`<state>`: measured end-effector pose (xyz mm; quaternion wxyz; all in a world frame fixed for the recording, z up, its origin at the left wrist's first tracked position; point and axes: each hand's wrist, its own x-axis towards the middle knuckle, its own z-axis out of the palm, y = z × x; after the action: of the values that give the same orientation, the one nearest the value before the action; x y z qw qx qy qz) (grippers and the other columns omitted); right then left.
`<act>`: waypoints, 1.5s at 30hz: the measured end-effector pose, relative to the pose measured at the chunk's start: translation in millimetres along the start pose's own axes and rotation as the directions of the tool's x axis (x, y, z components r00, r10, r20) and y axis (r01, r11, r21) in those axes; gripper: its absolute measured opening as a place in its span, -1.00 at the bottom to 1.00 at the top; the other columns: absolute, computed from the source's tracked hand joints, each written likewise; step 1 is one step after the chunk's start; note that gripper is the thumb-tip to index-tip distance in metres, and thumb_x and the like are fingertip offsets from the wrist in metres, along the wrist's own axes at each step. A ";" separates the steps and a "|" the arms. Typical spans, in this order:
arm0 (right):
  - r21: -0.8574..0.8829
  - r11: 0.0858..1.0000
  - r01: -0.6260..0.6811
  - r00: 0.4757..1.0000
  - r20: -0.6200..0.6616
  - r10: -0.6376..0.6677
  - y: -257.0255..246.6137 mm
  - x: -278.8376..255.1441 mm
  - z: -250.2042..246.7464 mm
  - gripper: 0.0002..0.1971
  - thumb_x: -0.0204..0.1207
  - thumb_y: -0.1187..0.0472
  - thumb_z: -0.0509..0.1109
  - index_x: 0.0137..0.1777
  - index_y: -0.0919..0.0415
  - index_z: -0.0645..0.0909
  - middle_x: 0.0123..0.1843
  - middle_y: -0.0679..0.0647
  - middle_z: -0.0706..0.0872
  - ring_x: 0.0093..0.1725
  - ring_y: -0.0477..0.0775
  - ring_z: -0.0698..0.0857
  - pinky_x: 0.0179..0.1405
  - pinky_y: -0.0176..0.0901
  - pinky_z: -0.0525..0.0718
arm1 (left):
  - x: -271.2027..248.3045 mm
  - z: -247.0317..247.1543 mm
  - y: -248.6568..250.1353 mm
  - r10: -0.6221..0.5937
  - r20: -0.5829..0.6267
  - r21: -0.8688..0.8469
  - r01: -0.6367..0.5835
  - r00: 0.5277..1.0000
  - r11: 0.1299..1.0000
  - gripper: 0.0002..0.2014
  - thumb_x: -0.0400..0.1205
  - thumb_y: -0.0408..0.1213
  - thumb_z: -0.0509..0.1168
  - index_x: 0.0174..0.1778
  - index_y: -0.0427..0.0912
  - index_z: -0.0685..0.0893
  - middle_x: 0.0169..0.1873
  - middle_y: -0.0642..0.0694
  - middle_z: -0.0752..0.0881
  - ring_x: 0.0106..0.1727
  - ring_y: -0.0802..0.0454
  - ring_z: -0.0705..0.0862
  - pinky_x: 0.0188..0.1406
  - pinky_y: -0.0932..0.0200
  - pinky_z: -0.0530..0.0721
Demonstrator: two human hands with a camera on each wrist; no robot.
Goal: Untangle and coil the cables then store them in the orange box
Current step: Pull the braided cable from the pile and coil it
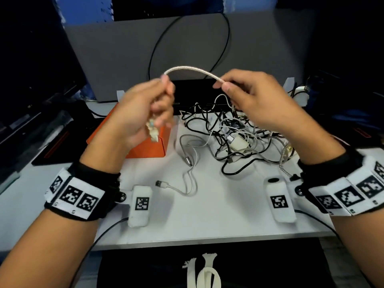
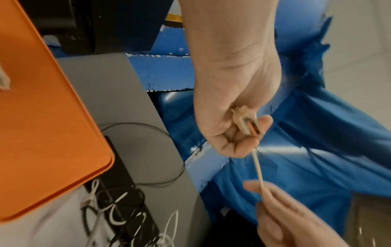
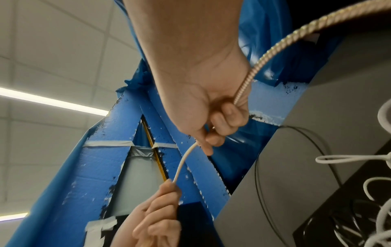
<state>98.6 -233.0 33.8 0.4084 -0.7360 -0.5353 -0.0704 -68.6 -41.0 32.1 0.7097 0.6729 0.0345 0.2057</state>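
Desk: white (image 1: 207, 225), beneath both hands.
Left hand (image 1: 145, 113): curled round cable (image 1: 193, 72) plug end.
Right hand (image 1: 253, 98): pinching cable, arc between hands.
Tail: trailing below right hand beside tangle (image 1: 234, 134).
Box (image 1: 145, 148): under left hand.
Risk: snagging tangle, dragging it along.

- Grey board (image 1: 128, 48) standing upright at the far edge of the white table (image 1: 207, 215).
- Blue sheeting (image 2: 317, 125) behind the board.
- Lit ceiling strip light (image 3: 52, 102) overhead.

Braided white cable (image 1: 193, 70) arched in air between two fists. Orange box (image 1: 145, 148) on table, left of tangled black and white cables (image 1: 234, 132).
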 end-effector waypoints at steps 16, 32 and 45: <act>-0.013 0.987 0.161 0.719 0.687 -0.109 -38.2 -24.6 13.2 -0.75 0.75 -0.04 0.37 0.17 0.08 0.78 -0.35 -0.06 0.62 -0.31 -0.04 0.58 -0.18 -0.05 0.55 | -6.8 27.6 -23.6 0.245 0.262 0.504 -0.349 0.933 0.790 -0.67 0.86 -0.34 0.02 0.47 -0.33 0.53 0.16 -0.10 0.82 0.24 -0.03 0.80 0.32 0.09 0.67; 0.264 0.964 0.029 0.987 0.144 -0.070 -31.2 -15.6 15.8 -0.64 0.79 -0.19 0.17 -0.15 -0.10 0.64 -0.32 0.01 0.64 -0.40 -0.22 0.47 -0.30 -0.27 0.41 | -22.1 34.0 -4.4 0.048 0.309 0.048 -0.066 0.950 0.997 -0.76 0.81 -0.37 0.03 0.11 -0.33 0.61 -0.37 -0.06 0.61 -0.49 0.12 0.61 0.08 -0.28 0.64; 0.180 0.969 0.169 0.970 -0.206 -0.131 -42.5 -17.9 9.3 -0.64 0.82 0.00 0.25 -0.09 0.19 0.72 -0.37 0.02 0.58 -0.36 -0.08 0.51 -0.33 -0.07 0.48 | -33.8 46.2 14.2 0.142 0.245 -0.074 -0.128 0.959 0.989 -0.74 0.82 -0.32 -0.01 0.00 -0.30 0.56 -0.55 0.05 0.61 -0.39 0.07 0.77 0.27 0.02 0.72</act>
<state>52.1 -235.9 40.3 0.5224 -0.6390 -0.5519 -0.1191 -87.9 -95.7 42.5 0.7117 0.6736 -0.1070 0.1682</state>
